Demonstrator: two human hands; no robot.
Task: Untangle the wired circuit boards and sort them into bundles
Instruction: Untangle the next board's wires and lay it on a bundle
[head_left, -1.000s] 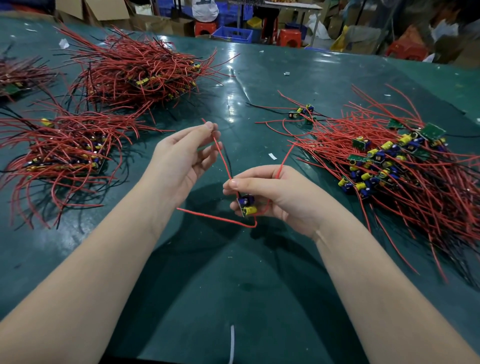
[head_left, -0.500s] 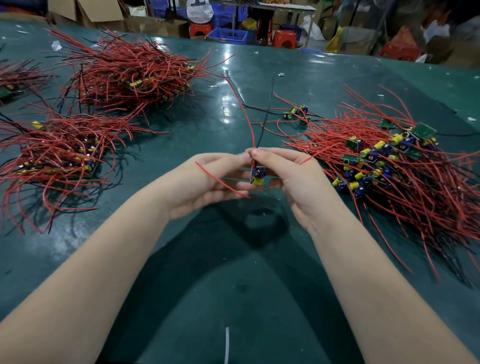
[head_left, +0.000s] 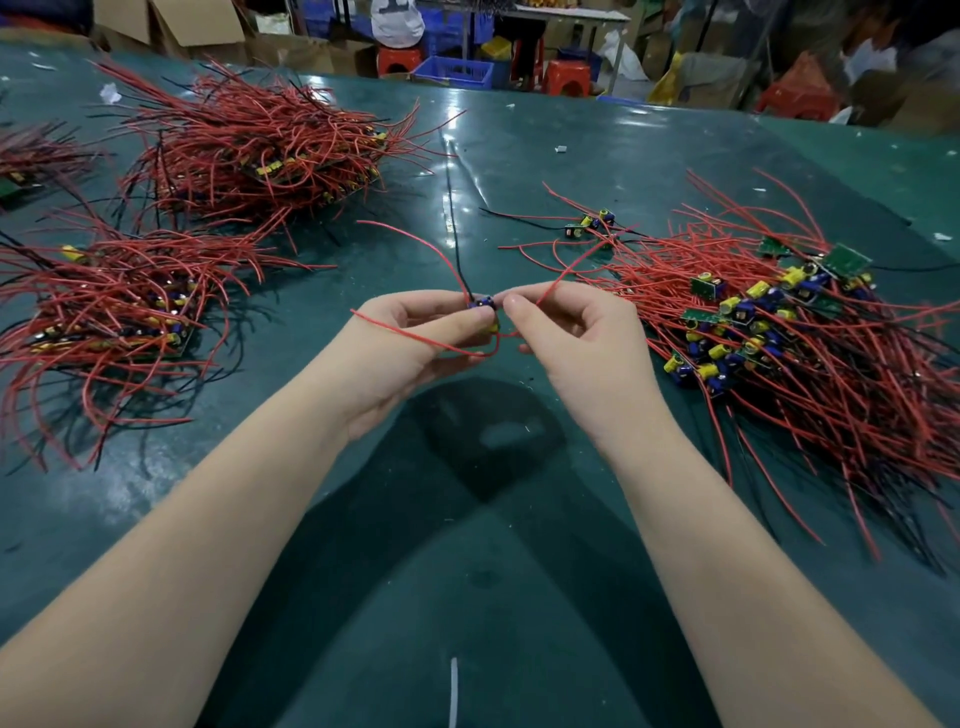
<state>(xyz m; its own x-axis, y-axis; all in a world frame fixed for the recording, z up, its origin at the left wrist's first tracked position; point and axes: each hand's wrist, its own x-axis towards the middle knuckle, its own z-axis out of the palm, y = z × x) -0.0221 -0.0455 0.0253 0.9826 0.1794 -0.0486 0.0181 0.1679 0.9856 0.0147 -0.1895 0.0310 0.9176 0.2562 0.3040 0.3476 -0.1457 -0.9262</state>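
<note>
A small circuit board (head_left: 484, 307) with blue and yellow parts and red and black wires hangs between my hands above the table's middle. My left hand (head_left: 415, 348) pinches the board itself. My right hand (head_left: 566, 332) pinches one of its red wires (head_left: 563, 273) just right of the board. Another red wire loops across my left fingers. A tangled heap of wired boards (head_left: 769, 322) lies to the right. Two sorted bundles lie on the left, one near (head_left: 104, 312) and one farther back (head_left: 260, 156).
The green table (head_left: 467, 519) carries one loose wired board (head_left: 589, 226) behind my hands and another bundle (head_left: 31, 156) at the far left edge. A white strip (head_left: 453, 686) lies near the front edge. Boxes, crates and red stools stand beyond the table.
My left hand came in from the wire's far end and took the board. My right hand shifted from the board to a red wire. The long wires swung upward, away from me.
</note>
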